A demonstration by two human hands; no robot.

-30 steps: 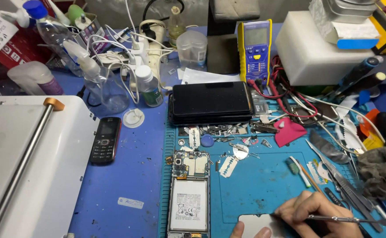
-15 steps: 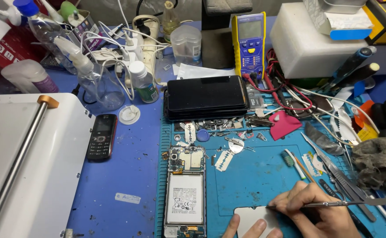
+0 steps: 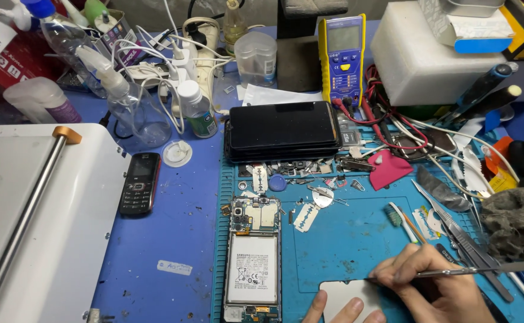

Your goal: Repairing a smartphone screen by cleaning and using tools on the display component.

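On the blue bench [image 3: 178,239], clear bottles [image 3: 133,107] hold liquid. The right hand [image 3: 432,287] pinches metal tweezers [image 3: 483,270] over a grey phone cover [image 3: 348,299], steadied by left hand [image 3: 339,311] fingertips. An opened phone [image 3: 253,263] lies beside.

Two hands [image 3: 429,287], three razor blades [image 3: 304,217], one opened phone [image 3: 251,257], one multimeter [image 3: 342,57] (yellow), one button phone [image 3: 139,183]

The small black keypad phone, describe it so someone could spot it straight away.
Start at the big white machine on the left. Just right of it, on the bare blue table, lies the keypad phone. Unlike the opened smartphone on the teal mat, it is intact, with buttons.
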